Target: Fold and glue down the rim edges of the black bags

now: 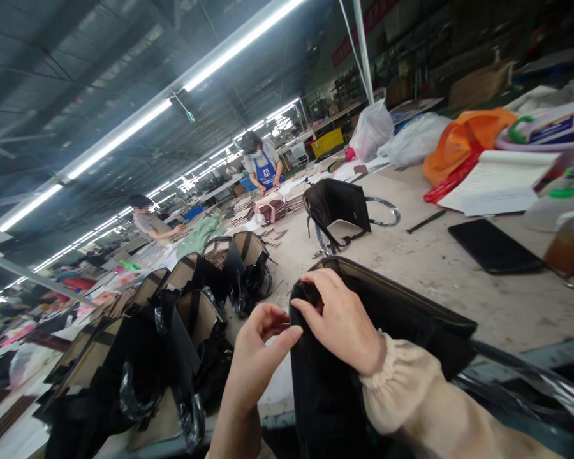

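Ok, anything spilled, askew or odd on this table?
No spill shows. Mildly odd: one bag stands alone beyond the held bag, apart from the cluster at left, and the table looks smudged.

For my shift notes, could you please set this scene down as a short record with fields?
Right hand: gripping a black bag at its upper corner
Left hand: at the same corner; firm hold unclear
Ahead: another black bag with handles on the table
Left side: several more black bags, grouped together
Right side: phone, notepad, orange plastic bag
Background: person in a blue apron
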Demonstrator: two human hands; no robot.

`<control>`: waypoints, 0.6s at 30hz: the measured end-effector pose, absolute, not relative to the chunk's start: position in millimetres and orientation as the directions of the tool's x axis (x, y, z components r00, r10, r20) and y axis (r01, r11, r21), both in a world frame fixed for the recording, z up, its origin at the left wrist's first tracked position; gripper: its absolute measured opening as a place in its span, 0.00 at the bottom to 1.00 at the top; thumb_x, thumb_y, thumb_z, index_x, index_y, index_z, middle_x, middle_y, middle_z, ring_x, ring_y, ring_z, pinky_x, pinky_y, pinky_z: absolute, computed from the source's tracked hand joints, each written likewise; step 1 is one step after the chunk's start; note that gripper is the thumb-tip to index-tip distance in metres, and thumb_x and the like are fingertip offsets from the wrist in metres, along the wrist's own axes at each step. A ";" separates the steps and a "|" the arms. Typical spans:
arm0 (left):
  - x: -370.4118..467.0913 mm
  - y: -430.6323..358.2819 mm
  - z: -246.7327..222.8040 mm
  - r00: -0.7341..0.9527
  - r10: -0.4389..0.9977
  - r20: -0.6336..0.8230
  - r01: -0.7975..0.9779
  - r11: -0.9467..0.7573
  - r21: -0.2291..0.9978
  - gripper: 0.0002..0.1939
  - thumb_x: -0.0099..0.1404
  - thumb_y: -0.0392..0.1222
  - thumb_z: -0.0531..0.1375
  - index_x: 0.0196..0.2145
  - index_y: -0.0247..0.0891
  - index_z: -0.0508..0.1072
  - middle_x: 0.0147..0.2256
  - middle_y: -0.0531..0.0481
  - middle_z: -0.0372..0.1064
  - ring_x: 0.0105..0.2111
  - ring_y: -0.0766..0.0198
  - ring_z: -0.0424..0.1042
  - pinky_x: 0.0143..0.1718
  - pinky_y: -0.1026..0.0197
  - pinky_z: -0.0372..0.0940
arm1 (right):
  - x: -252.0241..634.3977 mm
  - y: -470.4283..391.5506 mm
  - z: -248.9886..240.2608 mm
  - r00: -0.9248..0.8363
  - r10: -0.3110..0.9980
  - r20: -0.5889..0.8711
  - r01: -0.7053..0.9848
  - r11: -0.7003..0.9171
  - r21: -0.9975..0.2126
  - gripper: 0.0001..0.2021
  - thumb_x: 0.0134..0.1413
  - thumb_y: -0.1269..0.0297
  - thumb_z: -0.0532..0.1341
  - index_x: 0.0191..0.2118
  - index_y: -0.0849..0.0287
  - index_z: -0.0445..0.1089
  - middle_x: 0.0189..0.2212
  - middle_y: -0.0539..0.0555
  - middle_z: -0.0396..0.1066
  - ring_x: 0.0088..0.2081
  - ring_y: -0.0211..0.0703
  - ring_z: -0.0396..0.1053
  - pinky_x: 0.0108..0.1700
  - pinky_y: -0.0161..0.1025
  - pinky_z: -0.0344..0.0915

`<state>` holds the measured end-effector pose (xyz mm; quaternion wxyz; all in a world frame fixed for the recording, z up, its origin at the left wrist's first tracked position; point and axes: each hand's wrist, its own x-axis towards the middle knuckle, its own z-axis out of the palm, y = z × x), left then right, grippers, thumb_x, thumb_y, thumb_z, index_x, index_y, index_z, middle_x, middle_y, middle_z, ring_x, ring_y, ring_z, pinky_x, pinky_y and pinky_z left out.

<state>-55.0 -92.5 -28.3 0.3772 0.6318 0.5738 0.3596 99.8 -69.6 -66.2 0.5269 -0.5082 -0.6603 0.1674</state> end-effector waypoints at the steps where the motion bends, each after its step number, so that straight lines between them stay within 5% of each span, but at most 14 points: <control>1: -55.1 -89.9 -26.7 0.081 0.997 0.006 0.448 -0.042 0.893 0.16 0.54 0.45 0.64 0.38 0.37 0.66 0.34 0.50 0.70 0.35 0.65 0.69 0.38 0.65 0.63 | 100.6 -70.0 -66.3 0.070 0.839 0.539 0.489 0.442 -0.752 0.15 0.54 0.65 0.58 0.49 0.57 0.63 0.48 0.56 0.66 0.42 0.45 0.69 0.44 0.41 0.67; 5: -53.2 -78.6 -20.0 0.101 0.995 0.002 0.648 -0.067 0.759 0.15 0.58 0.50 0.59 0.36 0.36 0.70 0.30 0.51 0.69 0.31 0.65 0.68 0.32 0.66 0.61 | 104.7 -76.7 -62.9 0.041 0.813 0.581 0.506 0.484 -0.714 0.26 0.51 0.71 0.55 0.58 0.56 0.56 0.58 0.57 0.57 0.48 0.47 0.67 0.47 0.43 0.68; 9: -50.0 -68.6 -14.9 0.123 0.989 0.084 0.921 -0.145 0.362 0.19 0.62 0.52 0.53 0.20 0.36 0.64 0.17 0.56 0.56 0.21 0.69 0.57 0.23 0.66 0.49 | 114.4 -98.4 -47.6 -0.019 0.831 0.556 0.583 0.461 -0.669 0.30 0.52 0.72 0.54 0.62 0.52 0.50 0.61 0.54 0.54 0.47 0.46 0.69 0.44 0.43 0.70; 12: -47.2 -63.1 -11.5 0.125 0.986 0.109 0.976 -0.142 0.165 0.20 0.63 0.49 0.50 0.17 0.37 0.58 0.16 0.56 0.54 0.20 0.69 0.57 0.24 0.65 0.47 | 134.9 -121.2 -32.7 -0.072 0.823 0.564 0.679 0.454 -0.577 0.29 0.55 0.67 0.55 0.63 0.51 0.50 0.58 0.53 0.59 0.48 0.48 0.67 0.45 0.45 0.70; 18: -45.5 -58.3 -4.5 0.044 0.997 0.069 0.996 -0.049 0.070 0.19 0.62 0.48 0.48 0.16 0.38 0.60 0.18 0.51 0.61 0.24 0.64 0.63 0.26 0.63 0.47 | 209.2 -147.9 -36.4 -0.093 0.856 0.509 0.878 0.311 -0.363 0.46 0.39 0.62 0.68 0.65 0.54 0.47 0.55 0.60 0.64 0.52 0.61 0.64 0.50 0.53 0.65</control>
